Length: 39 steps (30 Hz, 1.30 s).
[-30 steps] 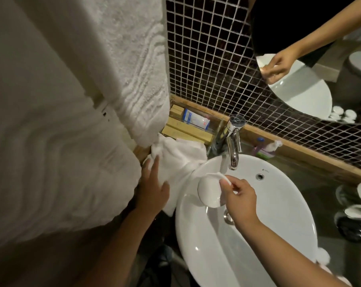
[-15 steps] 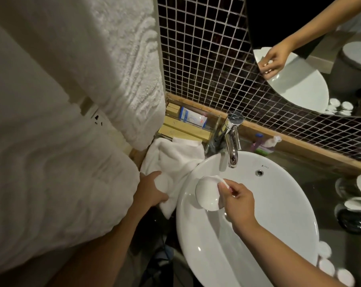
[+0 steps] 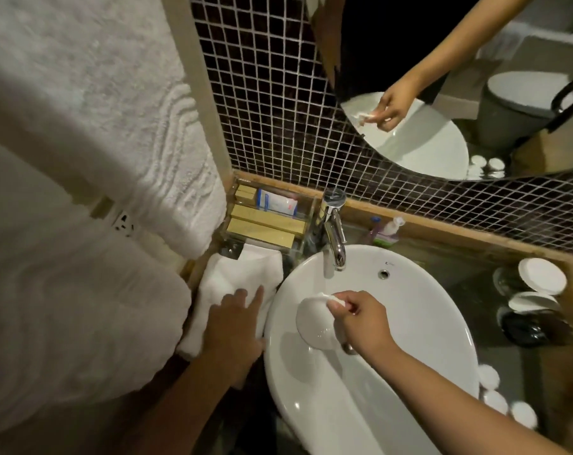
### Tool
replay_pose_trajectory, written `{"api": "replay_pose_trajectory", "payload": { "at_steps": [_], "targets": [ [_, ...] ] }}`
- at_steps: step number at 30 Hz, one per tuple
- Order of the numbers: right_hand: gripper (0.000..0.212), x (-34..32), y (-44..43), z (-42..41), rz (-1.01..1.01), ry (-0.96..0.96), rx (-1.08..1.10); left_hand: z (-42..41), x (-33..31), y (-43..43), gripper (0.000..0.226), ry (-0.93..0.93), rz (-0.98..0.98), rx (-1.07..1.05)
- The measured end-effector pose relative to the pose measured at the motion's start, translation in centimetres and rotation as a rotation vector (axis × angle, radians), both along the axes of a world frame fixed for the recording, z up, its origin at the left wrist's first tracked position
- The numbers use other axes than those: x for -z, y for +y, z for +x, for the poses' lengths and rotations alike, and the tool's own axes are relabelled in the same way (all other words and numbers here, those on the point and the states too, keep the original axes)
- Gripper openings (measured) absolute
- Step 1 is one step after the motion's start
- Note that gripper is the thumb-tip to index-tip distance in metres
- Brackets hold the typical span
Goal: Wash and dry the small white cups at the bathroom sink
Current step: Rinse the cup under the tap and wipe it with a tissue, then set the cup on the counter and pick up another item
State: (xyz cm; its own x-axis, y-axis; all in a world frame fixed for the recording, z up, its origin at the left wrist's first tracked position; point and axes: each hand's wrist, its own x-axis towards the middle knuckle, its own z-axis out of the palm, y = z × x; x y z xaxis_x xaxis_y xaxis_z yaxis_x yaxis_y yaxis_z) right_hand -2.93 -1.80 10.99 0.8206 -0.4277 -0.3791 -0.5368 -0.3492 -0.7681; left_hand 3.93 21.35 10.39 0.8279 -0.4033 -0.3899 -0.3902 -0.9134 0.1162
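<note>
My right hand (image 3: 360, 320) pinches the rim of a small white cup (image 3: 313, 323), tilted on its side over the white oval sink (image 3: 426, 323), just below the chrome faucet (image 3: 336, 238). My left hand (image 3: 232, 333) lies flat with fingers spread on a folded white cloth (image 3: 236, 284) left of the basin. Three more small white cups (image 3: 502, 402) stand on the counter at the basin's lower right. No water stream shows from the faucet.
Big white towels (image 3: 98, 159) hang at the left, close to my left arm. A clear tray of boxes and a tube (image 3: 268, 215) sits behind the cloth. Small bottles (image 3: 388, 231) stand by the faucet. Lidded glass jars (image 3: 535, 290) stand at the right. A mirror (image 3: 443, 77) hangs above.
My left hand has slid over the cloth and now lies flat with fingers spread. The right hand keeps the cup over the basin, slightly lower.
</note>
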Motion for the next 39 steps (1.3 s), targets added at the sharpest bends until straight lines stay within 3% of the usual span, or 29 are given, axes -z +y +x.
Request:
{"api": "replay_pose_trajectory", "payload": {
  "at_steps": [3,6,8,14,18,23,26,32,39],
  "targets": [
    [0.024,-1.6,-1.1,-0.2,-0.093,-0.014,-0.070,-0.5,-1.9,-5.8,0.124,-0.018,-0.229,0.217],
    [0.031,-1.9,-3.0,-0.5,-0.173,0.006,-0.055,-1.6,-3.8,-11.0,0.129,-0.044,-0.277,0.399],
    [0.034,-2.3,-4.8,-1.0,-0.197,0.061,-0.033,-2.0,-4.3,-13.6,0.128,-0.041,-0.276,0.448],
    [0.013,-5.0,-8.8,-2.6,-0.316,0.265,-0.011,-2.8,-4.8,-19.3,0.109,0.007,-0.226,0.515],
    [0.038,-5.7,-12.0,-4.4,-0.272,0.219,-0.056,-3.0,-5.3,-22.3,0.112,0.038,-0.251,0.543],
    [0.100,-7.2,-16.0,-5.8,-0.191,0.198,-0.221,-2.6,-6.3,-26.1,0.100,0.016,-0.297,0.546],
    [0.117,-7.1,-17.8,-6.1,-0.362,0.217,-0.312,-1.8,-6.5,-28.6,0.103,-0.002,-0.261,0.552],
    [0.117,-4.4,-19.6,-5.8,-0.683,0.221,-0.227,-0.8,-6.4,-33.9,0.104,-0.029,-0.254,0.595],
    [0.114,-1.2,-23.8,-3.6,-0.597,0.262,-0.038,0.3,-4.4,-38.8,0.102,-0.045,-0.206,0.658]
  ]
}}
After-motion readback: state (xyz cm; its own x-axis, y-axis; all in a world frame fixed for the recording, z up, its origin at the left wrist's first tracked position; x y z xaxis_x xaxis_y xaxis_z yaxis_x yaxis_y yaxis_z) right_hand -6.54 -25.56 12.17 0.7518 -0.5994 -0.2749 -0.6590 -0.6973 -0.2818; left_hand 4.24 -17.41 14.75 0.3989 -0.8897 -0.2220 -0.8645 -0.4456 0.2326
